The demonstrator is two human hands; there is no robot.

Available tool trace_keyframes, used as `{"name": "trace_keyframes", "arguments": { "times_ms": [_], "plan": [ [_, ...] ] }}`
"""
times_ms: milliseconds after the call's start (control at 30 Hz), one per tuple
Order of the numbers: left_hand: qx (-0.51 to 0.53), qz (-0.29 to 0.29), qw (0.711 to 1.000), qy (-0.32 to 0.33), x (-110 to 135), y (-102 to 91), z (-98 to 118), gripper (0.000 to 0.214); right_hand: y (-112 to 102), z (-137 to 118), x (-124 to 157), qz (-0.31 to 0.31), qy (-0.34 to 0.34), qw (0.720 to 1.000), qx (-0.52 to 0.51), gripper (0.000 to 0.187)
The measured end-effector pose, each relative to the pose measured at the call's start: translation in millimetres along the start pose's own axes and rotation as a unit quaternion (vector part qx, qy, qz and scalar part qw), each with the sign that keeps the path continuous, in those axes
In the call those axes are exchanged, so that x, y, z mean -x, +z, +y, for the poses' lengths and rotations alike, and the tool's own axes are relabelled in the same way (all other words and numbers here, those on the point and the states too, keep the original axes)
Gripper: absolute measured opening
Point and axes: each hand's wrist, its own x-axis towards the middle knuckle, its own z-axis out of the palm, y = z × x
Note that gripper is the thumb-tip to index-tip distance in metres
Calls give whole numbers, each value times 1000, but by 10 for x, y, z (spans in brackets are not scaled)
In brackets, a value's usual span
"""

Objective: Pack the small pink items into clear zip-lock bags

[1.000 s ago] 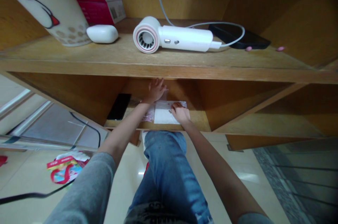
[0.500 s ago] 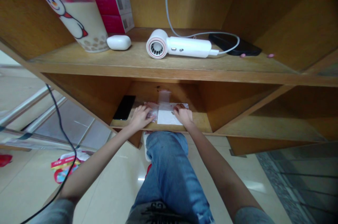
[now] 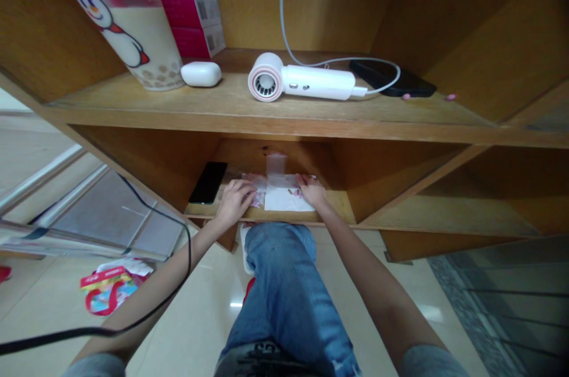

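In the lower compartment my left hand [image 3: 235, 201] rests with fingers stretched out along the left side of a clear plastic bag [image 3: 258, 194] with pinkish bits. A white sheet of paper [image 3: 282, 201] lies to the right of the bag. On it are some small pinkish pieces [image 3: 294, 192], too small to name. My right hand [image 3: 312, 191] lies at the paper's right edge, fingers extended beside the pieces. Behind the paper is a clear, empty-looking plastic sleeve [image 3: 276, 163]. A black phone [image 3: 208, 182] lies to the left of my left hand.
The upper shelf board [image 3: 284, 119] overhangs my hands. On it stand a drink cup [image 3: 155, 39], pink boxes [image 3: 182, 6], a white earbud case [image 3: 201, 74], a white hair dryer-like device [image 3: 311, 80] and a black object [image 3: 395, 80]. A black cable [image 3: 189, 246] crosses my left forearm.
My right hand has spread its fingers and moved slightly off the paper, showing the small pinkish pieces. My left hand has shifted a little left. The black cable has swung right.
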Motion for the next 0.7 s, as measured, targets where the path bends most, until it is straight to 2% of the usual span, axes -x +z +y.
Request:
{"name": "trace_keyframes", "arguments": {
  "times_ms": [100, 167, 233, 300, 400, 433, 500, 600, 700],
  "plan": [
    [114, 27, 992, -45, -39, -10, 9, 20, -25, 39, -57, -14, -25, 997, -70, 55],
    [226, 40, 968, -102, -78, 8, 28, 19, -50, 69, -76, -22, -38, 991, -124, 51],
    [344, 58, 921, -171, -117, 38, 63, 19, -76, 94, -68, 5, -45, 983, -180, 46],
    [452, 68, 859, -232, -145, 72, 122, 20, -101, 108, -30, 56, -52, 968, -241, 43],
    [581, 49, 763, -279, -162, 124, 243, 21, -135, 93, 64, 97, -85, 935, -331, 40],
    [610, 37, 738, -286, -163, 144, 284, 21, -144, 78, 100, 84, -99, 925, -358, 40],
    [642, 13, 708, -294, -163, 190, 356, 21, -165, 37, 171, 25, -118, 906, -405, 41],
    [656, -12, 688, -310, -166, 260, 417, 21, -205, -23, 267, -65, -127, 879, -454, 42],
    [663, -28, 672, -330, -177, 294, 433, 19, -246, -52, 332, -97, -129, 868, -469, 39]
  ]
}}
